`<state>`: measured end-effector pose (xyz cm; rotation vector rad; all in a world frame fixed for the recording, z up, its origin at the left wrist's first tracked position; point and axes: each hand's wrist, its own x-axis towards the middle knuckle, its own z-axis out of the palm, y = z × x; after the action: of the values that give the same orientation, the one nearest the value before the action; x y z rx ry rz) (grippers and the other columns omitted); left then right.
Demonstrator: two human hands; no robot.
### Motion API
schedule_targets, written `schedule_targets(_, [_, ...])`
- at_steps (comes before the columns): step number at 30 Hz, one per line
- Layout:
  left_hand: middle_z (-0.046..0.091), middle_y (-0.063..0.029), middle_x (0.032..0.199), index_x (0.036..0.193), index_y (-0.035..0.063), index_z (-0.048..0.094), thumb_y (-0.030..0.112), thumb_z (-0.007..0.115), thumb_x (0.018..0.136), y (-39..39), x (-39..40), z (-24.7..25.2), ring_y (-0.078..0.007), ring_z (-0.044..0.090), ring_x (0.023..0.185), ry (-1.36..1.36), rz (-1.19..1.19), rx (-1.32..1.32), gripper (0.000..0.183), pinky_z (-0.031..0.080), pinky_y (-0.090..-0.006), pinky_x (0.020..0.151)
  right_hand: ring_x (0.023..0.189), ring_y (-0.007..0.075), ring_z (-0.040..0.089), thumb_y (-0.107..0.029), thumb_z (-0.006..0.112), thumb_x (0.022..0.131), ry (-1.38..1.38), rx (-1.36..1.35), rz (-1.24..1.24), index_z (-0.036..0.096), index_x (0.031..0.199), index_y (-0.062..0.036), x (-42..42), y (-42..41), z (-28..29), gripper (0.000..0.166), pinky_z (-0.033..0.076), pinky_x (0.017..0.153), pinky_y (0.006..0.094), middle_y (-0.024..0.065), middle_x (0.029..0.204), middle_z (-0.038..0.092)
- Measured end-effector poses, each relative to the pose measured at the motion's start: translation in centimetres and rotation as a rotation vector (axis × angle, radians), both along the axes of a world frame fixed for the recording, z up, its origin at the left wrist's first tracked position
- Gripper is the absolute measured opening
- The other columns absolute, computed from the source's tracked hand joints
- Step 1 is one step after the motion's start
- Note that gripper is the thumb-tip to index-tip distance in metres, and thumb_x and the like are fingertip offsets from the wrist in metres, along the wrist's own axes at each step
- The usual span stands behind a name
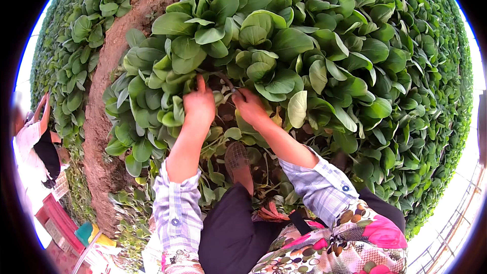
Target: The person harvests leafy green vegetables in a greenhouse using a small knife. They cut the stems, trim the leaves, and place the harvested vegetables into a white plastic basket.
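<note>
Leafy greens that look like bok choy point(262, 64) grow densely before me. My left hand point(199, 102) is at the base of a plant at the left part of the patch, its index finger pointing up among the stems; leaves hide whether the other fingers grip them. My right hand point(249, 105) is closed around the end of a thin curved tool point(227, 82), whose far part runs left between the stems toward my left hand. The tool's exact kind is not clear. Pale stems and soil lie between the two hands.
A bare soil ridge point(101, 121) curves along the left. Beyond it, another person point(38, 140) reaches into more greens. Red crates point(61, 222) stand at the lower left. My shoe point(236, 156) rests among fallen leaves and cut-looking stalks. Metal framing point(452, 232) shows at the lower right.
</note>
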<state>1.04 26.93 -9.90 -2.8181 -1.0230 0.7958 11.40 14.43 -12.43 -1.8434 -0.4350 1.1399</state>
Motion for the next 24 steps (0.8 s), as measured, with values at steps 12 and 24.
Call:
schedule_targets(12, [0.028,-0.0145,0.144,0.125,-0.0025,0.047,0.013,0.072,0.068,-0.7,0.2,1.4,-0.0272,0.065,0.092,0.051,0.14,-0.068,0.064,0.054,-0.0391,0.077,0.061,0.0167,0.053,-0.026,0.058,0.09,-0.08,0.013,0.161,0.064,0.104,-0.0027,2.2,4.6,-3.6,0.027,0.044,0.061,0.033,0.0055,0.068,0.06])
schedule_targets(24, [0.027,-0.0186,0.145,0.122,-0.0046,0.048,0.013,0.075,0.065,-0.3,-0.2,0.9,-0.0287,0.067,0.088,0.031,0.208,-0.088,0.065,0.056,-0.0374,0.074,0.066,0.0288,0.061,-0.023,0.06,0.084,0.077,-0.101,0.242,0.068,0.095,-0.0043,3.4,6.2,-3.2,0.023,0.048,0.065,0.0398,0.0168,0.077,0.066])
